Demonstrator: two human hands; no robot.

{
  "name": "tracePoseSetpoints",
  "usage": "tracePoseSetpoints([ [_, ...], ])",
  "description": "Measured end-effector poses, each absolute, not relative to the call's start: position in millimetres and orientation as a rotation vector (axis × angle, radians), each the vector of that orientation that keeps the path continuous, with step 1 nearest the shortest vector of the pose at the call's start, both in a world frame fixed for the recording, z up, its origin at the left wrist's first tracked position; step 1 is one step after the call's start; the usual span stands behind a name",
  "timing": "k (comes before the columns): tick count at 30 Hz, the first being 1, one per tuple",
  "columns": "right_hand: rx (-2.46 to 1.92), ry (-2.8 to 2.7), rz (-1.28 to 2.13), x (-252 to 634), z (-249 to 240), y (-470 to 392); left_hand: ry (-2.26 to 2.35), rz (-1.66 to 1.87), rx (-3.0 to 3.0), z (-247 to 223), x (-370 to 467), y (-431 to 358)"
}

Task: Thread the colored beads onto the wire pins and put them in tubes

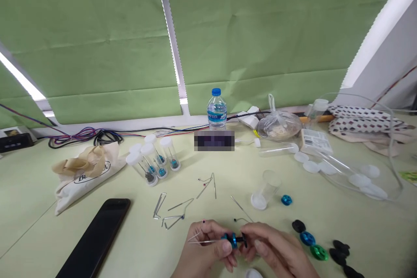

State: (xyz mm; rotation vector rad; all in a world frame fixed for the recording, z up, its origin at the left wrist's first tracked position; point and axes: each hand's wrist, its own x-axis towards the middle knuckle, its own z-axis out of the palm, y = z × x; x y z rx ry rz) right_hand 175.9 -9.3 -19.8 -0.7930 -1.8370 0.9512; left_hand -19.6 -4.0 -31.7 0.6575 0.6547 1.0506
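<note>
At the bottom centre, a small blue metal part (233, 240) with a black shaft and disc is held between both hands. My left hand (211, 249) pinches its blue end, and a thin bent wire (205, 241) sticks out leftward from there. My right hand (273, 245) has its fingers closed round the black end (244, 239). Another thin wire (241, 208) reaches up beside the right fingers. Bent metal wires (176, 217) lie on the table beyond the left hand. A clear tube (271, 182) and a blue disc (286, 200) are beyond the right hand.
A dark phone (94, 239) lies at left, near a cloth bag (87, 176). Capped tubes (156, 160) stand behind the wires. A water bottle (216, 110) is at the back. Black, blue (307, 238) and green discs (319, 252) lie at right, with white caps (312, 166) behind.
</note>
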Motion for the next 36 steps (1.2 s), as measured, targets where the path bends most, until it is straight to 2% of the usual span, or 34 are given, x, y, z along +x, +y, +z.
tracePoseSetpoints([
  [15,-0.846,-1.796,0.939,174,-19,-12,0.614,1.062,0.633,-35,-20,-3],
  [25,-0.822,-1.856,1.039,176,-30,-12,0.519,1.091,0.682,-55,-20,-1],
  [36,-0.82,-1.893,0.953,175,-21,-11,0.522,1.054,0.657,-41,-22,-3],
])
